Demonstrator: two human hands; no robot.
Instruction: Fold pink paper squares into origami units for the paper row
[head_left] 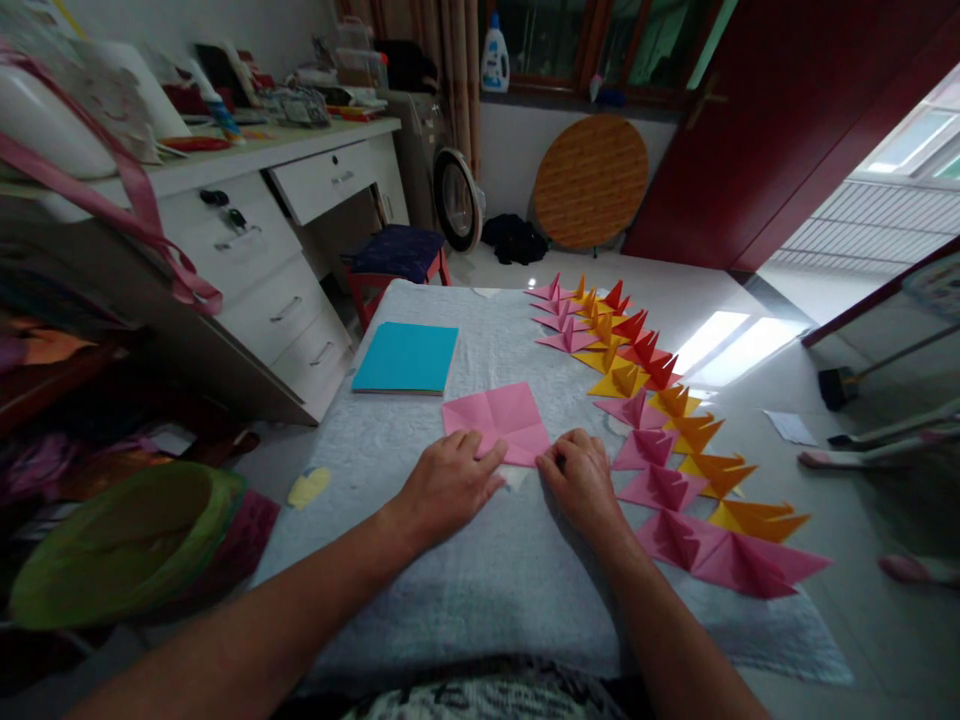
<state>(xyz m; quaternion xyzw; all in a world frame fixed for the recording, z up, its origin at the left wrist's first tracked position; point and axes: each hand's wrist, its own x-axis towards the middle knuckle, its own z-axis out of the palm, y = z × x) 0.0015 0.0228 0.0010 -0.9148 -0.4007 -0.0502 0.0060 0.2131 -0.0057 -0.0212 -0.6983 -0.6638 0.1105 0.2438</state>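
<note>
Your left hand [450, 487], fingers spread, presses the creased pink sheet [499, 412] against the cloth-covered worktop [480, 590]; your right hand [587, 483] pinches its near right corner. If the left slips, pulling that 1 corner could skew the fold.

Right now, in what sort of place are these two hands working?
Probably a room in a home: there is a front-loading washing machine with its door open, a white desk with drawers and crowded top, and a patterned curtain beside the window.
</note>
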